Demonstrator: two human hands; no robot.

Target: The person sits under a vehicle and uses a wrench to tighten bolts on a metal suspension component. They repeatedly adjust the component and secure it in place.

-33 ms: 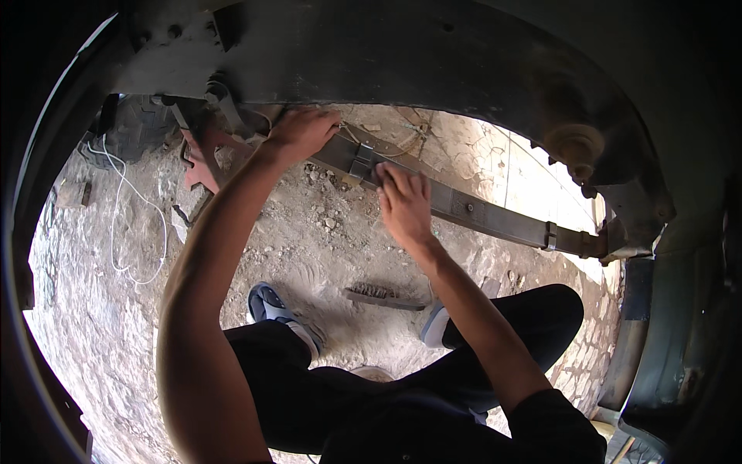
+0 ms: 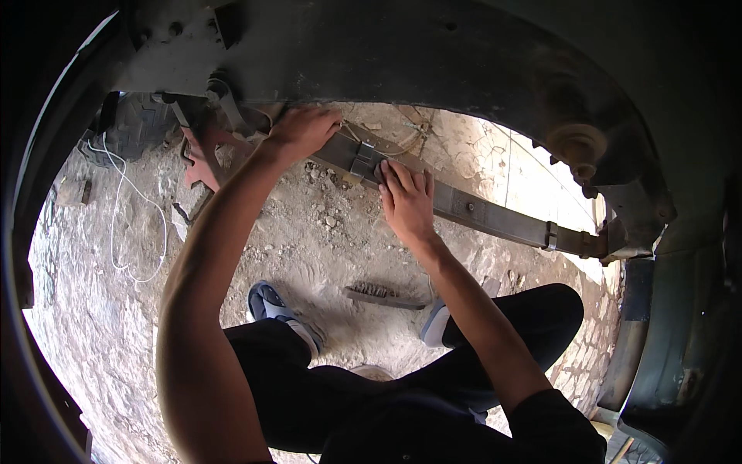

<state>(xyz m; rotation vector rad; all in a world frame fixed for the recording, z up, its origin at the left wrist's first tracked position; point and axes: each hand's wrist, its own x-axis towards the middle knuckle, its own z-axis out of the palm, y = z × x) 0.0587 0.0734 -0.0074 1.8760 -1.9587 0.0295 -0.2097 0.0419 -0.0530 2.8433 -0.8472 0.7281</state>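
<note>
A long dark leaf spring (image 2: 495,216) runs from under my left hand down to the right, with metal clips (image 2: 363,159) around it. My left hand (image 2: 306,130) is closed over the spring's upper left part, its fingertips curled over the far edge. Just right of the nearer clip, my right hand (image 2: 406,197) presses bent fingers onto the spring's top. Under those fingertips is a small dark patch; whether it is a pad or part of the spring, I cannot make out.
A dark chassis beam (image 2: 332,62) spans above the spring. Left of my hands stand a red metal stand (image 2: 202,158) and a tyre (image 2: 139,127). A white cord (image 2: 117,224) lies on the dirt floor. Between my feet is a brush (image 2: 384,295).
My right hand has shifted slightly to the right along the spring. My left hand stays in nearly the same place.
</note>
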